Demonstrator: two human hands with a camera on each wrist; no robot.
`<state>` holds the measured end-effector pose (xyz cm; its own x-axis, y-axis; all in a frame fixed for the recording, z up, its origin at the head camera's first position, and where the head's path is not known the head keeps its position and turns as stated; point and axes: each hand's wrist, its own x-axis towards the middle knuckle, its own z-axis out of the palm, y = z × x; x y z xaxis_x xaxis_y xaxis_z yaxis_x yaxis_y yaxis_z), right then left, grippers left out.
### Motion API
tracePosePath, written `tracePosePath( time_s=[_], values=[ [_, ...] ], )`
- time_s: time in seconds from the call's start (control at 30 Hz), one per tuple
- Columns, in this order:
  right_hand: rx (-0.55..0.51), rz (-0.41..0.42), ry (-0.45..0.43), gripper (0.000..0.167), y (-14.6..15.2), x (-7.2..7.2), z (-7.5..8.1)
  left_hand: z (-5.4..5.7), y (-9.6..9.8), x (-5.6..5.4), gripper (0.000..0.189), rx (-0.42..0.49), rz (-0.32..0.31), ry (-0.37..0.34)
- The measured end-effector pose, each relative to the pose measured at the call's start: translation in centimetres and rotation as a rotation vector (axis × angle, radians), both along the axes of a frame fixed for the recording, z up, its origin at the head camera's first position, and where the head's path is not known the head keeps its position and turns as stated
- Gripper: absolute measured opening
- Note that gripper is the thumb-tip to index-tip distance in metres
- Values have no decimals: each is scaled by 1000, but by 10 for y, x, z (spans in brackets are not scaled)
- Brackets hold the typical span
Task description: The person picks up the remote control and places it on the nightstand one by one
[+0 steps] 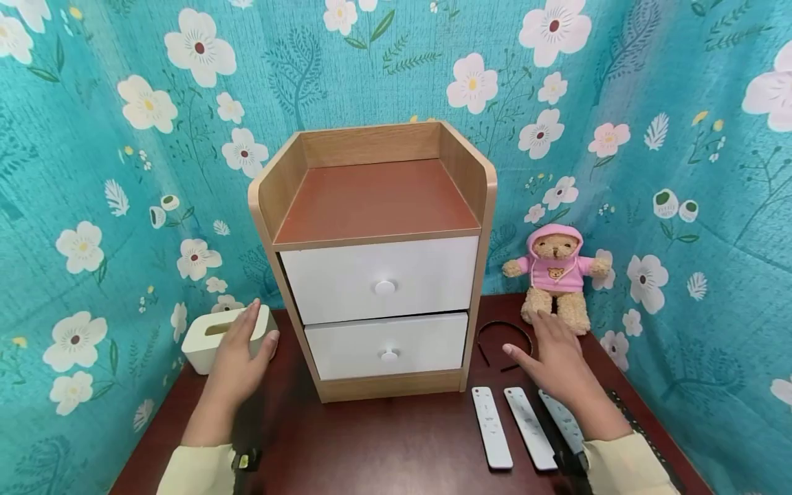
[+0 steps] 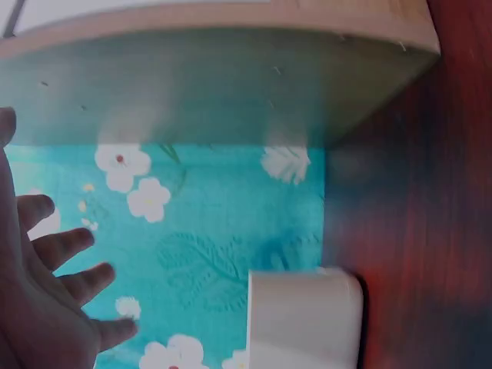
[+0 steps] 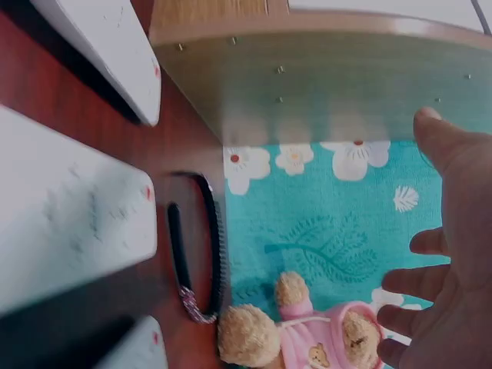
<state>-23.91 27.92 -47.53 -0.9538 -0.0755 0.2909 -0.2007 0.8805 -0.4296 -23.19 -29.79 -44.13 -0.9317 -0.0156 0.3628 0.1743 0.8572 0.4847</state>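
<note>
A small wooden cabinet (image 1: 377, 199) with two white drawers stands at the middle of the dark red table. Its upper drawer (image 1: 383, 285) and lower drawer (image 1: 388, 347) each carry a round white knob. My left hand (image 1: 238, 357) hovers at the cabinet's left with fingers extended, overlapping the cream tissue box (image 1: 207, 344) in the head view. On the other side my right hand (image 1: 559, 361) is held out above the white remotes, thumb toward the cabinet, holding nothing. Both wrist views show spread fingers, the left hand (image 2: 46, 284) and the right hand (image 3: 453, 269) alike.
A teddy bear (image 1: 555, 275) in a pink hoodie sits at the back right. Before it lies a black headband (image 1: 479, 337). Several white remotes, among them a left one (image 1: 491, 426) and a middle one (image 1: 529, 426), lie at the front right. Teal flowered cloth (image 1: 371, 69) surrounds the table.
</note>
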Motion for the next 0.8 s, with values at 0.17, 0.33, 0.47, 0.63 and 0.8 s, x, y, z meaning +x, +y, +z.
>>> tracePosePath(
  time_s=[0.17, 0.33, 0.47, 0.63, 0.8],
  values=[
    [-20, -6, -22, 97, -9, 12, -6, 7, 13, 6, 69, 147, -58, -31],
    [-28, -40, -69, 94, -21, 25, -11, 11, 28, 9, 64, 265, -120, -12],
    [-35, -74, -81, 91, -30, 35, -12, 13, 39, 9, 63, 319, -148, 37],
    [-70, -128, -99, 96, -37, 47, -14, 12, 50, 7, 62, 373, -176, 75],
    [-138, -161, -139, 99, -43, 59, -19, 10, 59, 7, 60, 384, -176, 86]
  ],
)
